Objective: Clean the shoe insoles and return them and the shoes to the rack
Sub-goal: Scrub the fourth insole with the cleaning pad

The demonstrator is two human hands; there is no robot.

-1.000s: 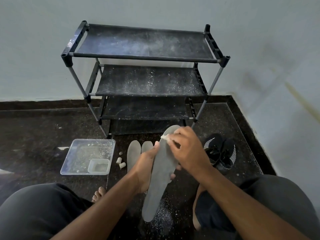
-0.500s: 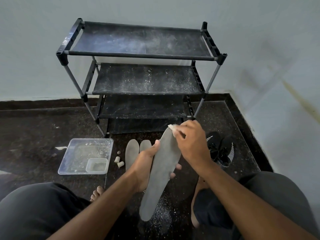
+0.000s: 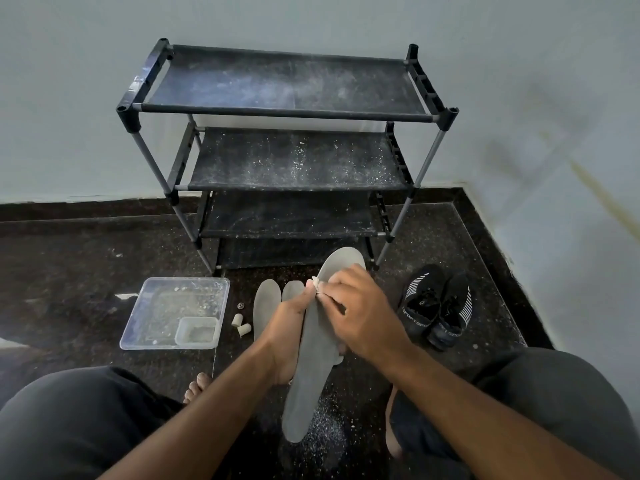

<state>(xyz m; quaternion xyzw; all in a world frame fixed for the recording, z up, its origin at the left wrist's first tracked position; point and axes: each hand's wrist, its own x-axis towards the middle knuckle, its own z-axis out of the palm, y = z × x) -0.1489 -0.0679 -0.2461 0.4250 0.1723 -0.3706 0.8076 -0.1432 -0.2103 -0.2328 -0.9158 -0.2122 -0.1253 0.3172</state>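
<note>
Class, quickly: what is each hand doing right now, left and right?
Left hand: closed around the grey insole, holding it up.
Right hand: pinching a small white scrap against the insole.

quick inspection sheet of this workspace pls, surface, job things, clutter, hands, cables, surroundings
surface: dark speckled stone floor, white crumbs near the knees
job's things: long grey foam insole held up; two more grey insoles on the floor; pair of black knit shoes at right; black four-tier shoe rack, dusty, no shoes on it
clutter: clear plastic tray; two small white cylinders
grippers: left hand grips the insole; right hand presses a small white piece on it
cables: nothing seen
surroundings: pale wall
</note>
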